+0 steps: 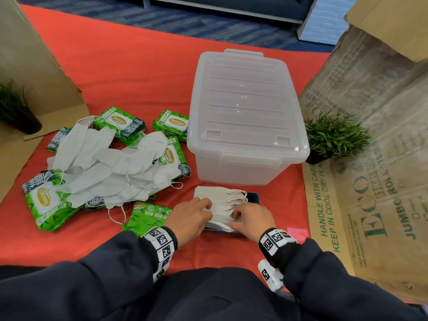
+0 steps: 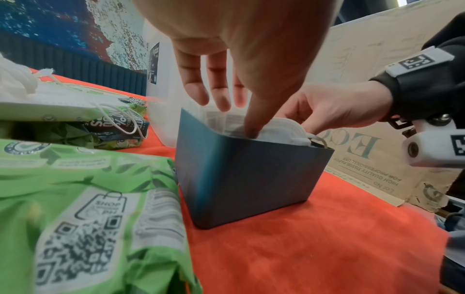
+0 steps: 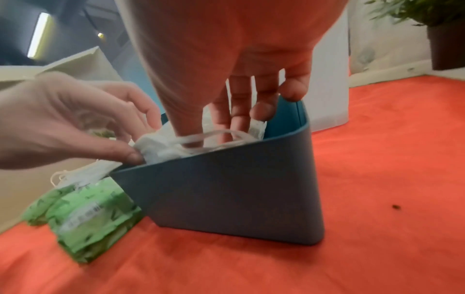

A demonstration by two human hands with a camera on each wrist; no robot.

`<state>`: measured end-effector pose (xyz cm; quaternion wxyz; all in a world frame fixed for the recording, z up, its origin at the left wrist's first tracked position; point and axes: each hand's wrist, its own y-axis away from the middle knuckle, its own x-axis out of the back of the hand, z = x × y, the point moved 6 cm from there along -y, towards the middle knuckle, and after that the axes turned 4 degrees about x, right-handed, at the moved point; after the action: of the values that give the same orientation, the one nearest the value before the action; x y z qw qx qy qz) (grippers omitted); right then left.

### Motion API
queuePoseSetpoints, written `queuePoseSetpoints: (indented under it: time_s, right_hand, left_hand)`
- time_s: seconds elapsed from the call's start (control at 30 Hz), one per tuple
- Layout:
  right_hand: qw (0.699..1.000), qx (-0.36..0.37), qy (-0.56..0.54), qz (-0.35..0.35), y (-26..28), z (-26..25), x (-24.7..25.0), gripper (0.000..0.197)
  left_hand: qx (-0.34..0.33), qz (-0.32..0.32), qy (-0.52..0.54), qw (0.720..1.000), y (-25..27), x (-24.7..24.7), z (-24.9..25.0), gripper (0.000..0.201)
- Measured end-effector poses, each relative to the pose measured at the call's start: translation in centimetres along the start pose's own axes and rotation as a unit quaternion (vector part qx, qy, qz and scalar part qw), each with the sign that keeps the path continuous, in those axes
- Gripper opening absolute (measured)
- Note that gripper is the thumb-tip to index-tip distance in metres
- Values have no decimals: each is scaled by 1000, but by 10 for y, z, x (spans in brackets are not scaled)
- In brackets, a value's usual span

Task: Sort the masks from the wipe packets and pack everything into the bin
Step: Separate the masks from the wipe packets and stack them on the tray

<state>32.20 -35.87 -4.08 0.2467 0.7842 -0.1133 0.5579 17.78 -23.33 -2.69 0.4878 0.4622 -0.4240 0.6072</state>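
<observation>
A small dark blue bin (image 1: 253,196) (image 2: 246,179) (image 3: 226,199) stands on the red cloth right in front of me, with a stack of white masks (image 1: 222,200) (image 2: 281,131) (image 3: 161,149) standing in it. My left hand (image 1: 206,210) (image 2: 234,117) pinches the left end of the stack, thumb on the near side. My right hand (image 1: 234,218) (image 3: 211,137) grips the right end, fingers reaching down behind the ear loops. A loose pile of masks (image 1: 111,167) lies to the left, over several green wipe packets (image 1: 46,202).
A clear plastic storage bin (image 1: 245,112) with its lid shut stands just behind the blue bin. One green packet (image 1: 148,216) lies against my left wrist. Cardboard walls (image 1: 370,181) and small potted plants (image 1: 333,135) flank the cloth on both sides.
</observation>
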Motion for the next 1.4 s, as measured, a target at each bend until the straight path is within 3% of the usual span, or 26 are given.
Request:
queuePoseSetpoints:
  time_s: [0.27,0.37,0.43,0.47,0.53,0.57,0.6,0.67,0.77,0.8,0.87,0.93,0.97,1.03,1.07,1.17,1.2,1.27,1.3,1.37,1.4]
  right_hand:
    - [994,43,89,44,0,-6,14,16]
    - [998,-37,-20,37,7,12,22,17]
    - [979,-114,-167,17,12,32,21,16]
    - [949,-159,-273,3,17,40,18,12]
    - [842,-229,-488,8,26,45,13,6]
    - [787,-255,-561,32,29,45,12,11]
    - [752,-273,-598,55,31,45,13,15]
    - [718,-291,-630,55,30,39,10,24]
    - [667,-325,-670,-20,20,20,-12,67]
    - [664,-342,-664,-39,15,15,-20,75]
    - [661,-356,-658,-64,5,5,-30,80]
    - [630,-345,-689,-95,-5,-9,-33,62]
    - [618,-339,-701,-106,-9,-14,-33,52]
    - [622,-331,-701,-111,-14,-16,-34,47]
    - [641,-333,-682,-115,-15,-15,-33,55]
    - [675,-336,-651,-87,-24,8,-46,104]
    - [660,-337,-666,-90,-21,2,-41,98]
    - [614,-331,-709,-104,-17,-2,-42,56]
    - [605,-328,-719,-100,-15,0,-41,46]
    - [615,-338,-710,-57,-14,10,-43,55]
    - [614,-340,-712,-33,-15,13,-43,63]
  left_hand:
    - [47,-27,14,998,-2,-4,-6,11]
    - [56,-37,20,998,-1,-6,-7,15]
    - [68,-45,29,996,-1,-8,-9,14]
    - [74,-48,33,996,0,-8,-11,12]
    - [85,-51,45,994,1,-6,-14,9]
    - [90,-55,54,993,2,-4,-15,12]
    - [96,-58,65,992,4,0,-17,17]
    - [135,-52,104,984,8,7,-25,28]
    - [251,-24,202,946,16,5,-47,37]
    - [302,-26,251,919,19,1,-54,39]
    - [392,-71,387,832,25,-13,-58,47]
    - [434,-127,493,743,28,-22,-49,44]
    - [437,-135,509,729,28,-22,-47,39]
    - [440,-121,515,725,28,-19,-47,36]
    - [444,-114,515,724,28,-19,-48,37]
    - [447,-109,513,725,31,-22,-50,33]
    - [446,-108,513,725,32,-24,-50,31]
    - [444,-107,520,722,32,-24,-50,30]
    - [442,-110,523,720,32,-25,-51,30]
    - [435,-110,523,725,29,-26,-52,35]
    - [424,-98,507,744,27,-24,-53,41]
